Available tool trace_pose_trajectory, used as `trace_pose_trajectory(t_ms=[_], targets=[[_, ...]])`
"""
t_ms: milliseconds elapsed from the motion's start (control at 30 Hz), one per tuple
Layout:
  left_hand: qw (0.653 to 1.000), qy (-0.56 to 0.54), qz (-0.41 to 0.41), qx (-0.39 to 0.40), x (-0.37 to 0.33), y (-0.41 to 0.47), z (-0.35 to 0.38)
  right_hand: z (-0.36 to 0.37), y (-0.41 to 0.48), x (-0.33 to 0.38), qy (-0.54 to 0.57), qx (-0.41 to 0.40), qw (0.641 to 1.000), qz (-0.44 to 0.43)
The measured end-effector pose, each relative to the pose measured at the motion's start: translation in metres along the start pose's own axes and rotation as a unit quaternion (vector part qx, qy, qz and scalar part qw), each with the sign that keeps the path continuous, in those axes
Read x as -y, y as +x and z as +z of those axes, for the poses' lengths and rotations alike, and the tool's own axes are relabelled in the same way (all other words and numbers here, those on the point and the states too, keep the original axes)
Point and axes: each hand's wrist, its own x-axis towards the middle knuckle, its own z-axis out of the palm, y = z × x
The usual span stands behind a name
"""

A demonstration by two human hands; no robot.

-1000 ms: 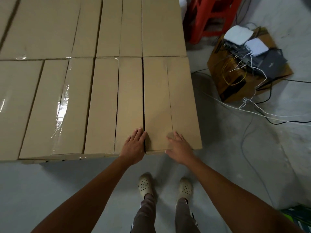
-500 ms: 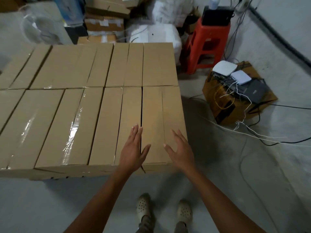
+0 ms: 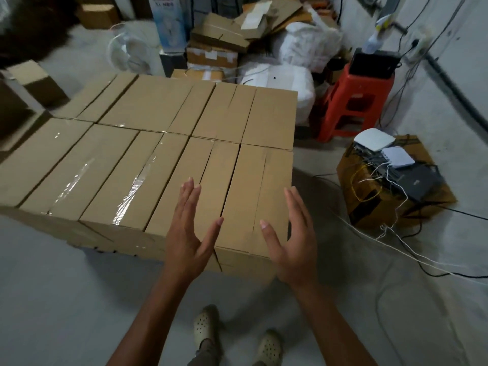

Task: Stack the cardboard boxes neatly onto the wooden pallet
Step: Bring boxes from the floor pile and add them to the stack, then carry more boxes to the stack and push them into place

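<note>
Floor (image 3: 66, 299): bare grey concrete, lit dimly.
Room: a cluttered storage corner, with loose cartons (image 3: 219, 40) and white sacks (image 3: 285, 83) heaped behind and a floor fan (image 3: 132, 54) to their left.
Right side: a red stool (image 3: 353, 101) stood by the wall; near it a low carton (image 3: 396, 202) carried network devices, and white cables (image 3: 396, 249) trailed over the floor.
Cardboard boxes (image 3: 148, 165): sat in a flat block of two rows, side touching side and row butted against row.
Long axis: each box ran lengthwise away from the person, short ends facing them; clear tape shone on several tops.
Wooden pallet (image 3: 111, 250): only a dark strip under the near edge, probably its slats.
Left hand (image 3: 188, 233): grip fully open, fingers straight, holding nothing, over the near end of the second box from the right.
Right hand (image 3: 293, 239): grip equally open and empty, over the rightmost box (image 3: 257, 194), palm facing the other.
Contact: could not be told.
</note>
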Motion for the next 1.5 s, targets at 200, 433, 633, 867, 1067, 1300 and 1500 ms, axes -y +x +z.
trace_pose_trajectory(t_ms=[200,433,633,867,1067,1300,1500], targets=[[0.997,0.028,-0.055,-0.04,0.014,-0.04,-0.048,0.031,-0.018,0.017,0.031,0.064,0.997,-0.033],[0.986,0.122,-0.088,-0.067,0.059,-0.104,-0.136,0.112,-0.061,0.067,0.03,0.206,0.976,-0.062],[0.967,0.165,-0.161,-0.109,0.119,-0.165,-0.236,0.214,-0.106,0.119,0.028,0.276,0.956,-0.095],[0.943,0.189,-0.224,-0.159,0.206,-0.221,-0.35,0.35,-0.154,0.188,0.036,0.34,0.932,-0.124],[0.92,0.218,-0.263,-0.194,0.262,-0.241,-0.422,0.439,-0.173,0.239,0.024,0.393,0.906,-0.155],[0.898,0.241,-0.289,-0.229,0.349,-0.219,-0.491,0.564,-0.15,0.277,-0.003,0.436,0.881,-0.185],[0.881,0.261,-0.313,-0.239,0.448,-0.177,-0.558,0.694,-0.109,0.316,-0.004,0.464,0.861,-0.207]])
